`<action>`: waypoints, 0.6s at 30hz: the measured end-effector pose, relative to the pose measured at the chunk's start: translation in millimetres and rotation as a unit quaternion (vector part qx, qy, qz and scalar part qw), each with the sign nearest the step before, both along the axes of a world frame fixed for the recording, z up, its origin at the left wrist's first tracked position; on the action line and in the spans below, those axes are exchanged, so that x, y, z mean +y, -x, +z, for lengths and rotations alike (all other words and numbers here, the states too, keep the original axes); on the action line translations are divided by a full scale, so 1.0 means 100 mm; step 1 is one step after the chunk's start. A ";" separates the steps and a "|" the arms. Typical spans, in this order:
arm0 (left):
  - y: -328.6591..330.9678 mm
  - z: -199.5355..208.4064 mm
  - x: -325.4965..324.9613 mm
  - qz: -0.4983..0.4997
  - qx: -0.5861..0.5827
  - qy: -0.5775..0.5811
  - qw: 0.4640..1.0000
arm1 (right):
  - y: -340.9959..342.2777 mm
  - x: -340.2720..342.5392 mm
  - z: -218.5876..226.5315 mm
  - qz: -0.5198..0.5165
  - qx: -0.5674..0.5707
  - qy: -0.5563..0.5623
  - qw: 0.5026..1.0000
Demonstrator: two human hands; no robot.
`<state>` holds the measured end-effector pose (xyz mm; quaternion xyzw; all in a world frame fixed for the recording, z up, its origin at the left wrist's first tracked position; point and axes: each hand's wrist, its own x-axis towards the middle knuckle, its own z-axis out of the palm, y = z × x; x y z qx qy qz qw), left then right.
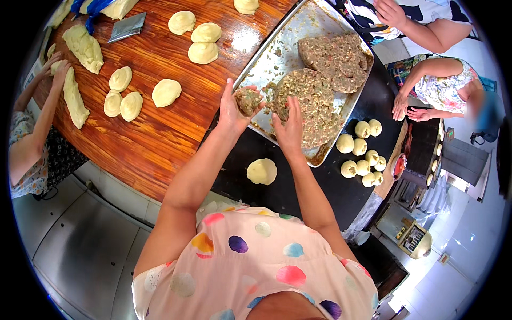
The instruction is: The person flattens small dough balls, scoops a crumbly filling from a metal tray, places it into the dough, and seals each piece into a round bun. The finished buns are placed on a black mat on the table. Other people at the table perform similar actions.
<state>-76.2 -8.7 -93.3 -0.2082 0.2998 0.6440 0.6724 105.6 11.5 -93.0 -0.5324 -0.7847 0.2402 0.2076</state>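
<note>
My left hand (233,109) cups a clump of chopped filling (248,101) above the near left edge of a metal tray (274,45). My right hand (289,130) holds nothing that I can see. Its fingers and thumb are apart, at the near side of a big mound of brownish-green filling (314,106); whether they press into it is hard to tell. Behind that lies a second mound (338,61) in the same tray. Below my hands, a flat round dough wrapper (262,172) rests on the black tabletop (240,186).
Several round filled buns (362,146) stand right of the tray. Dough pieces (166,93) and a metal scraper (127,28) lie on the wooden table (176,128). At the left, another person's hands (58,69) work a dough roll (74,98). Two more people stand at the right.
</note>
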 end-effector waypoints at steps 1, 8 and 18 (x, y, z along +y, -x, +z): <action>0.03 -0.02 -0.03 0.007 0.002 0.001 1.000 | 0.09 -0.01 0.05 -0.003 0.070 0.026 0.997; 0.20 -0.04 -0.27 0.029 -0.011 -0.022 0.999 | 0.36 0.47 0.14 0.139 -0.001 -0.033 0.990; 0.41 0.09 -0.49 0.063 -0.085 -0.102 0.989 | 0.64 0.59 0.03 0.422 -0.474 -0.080 0.769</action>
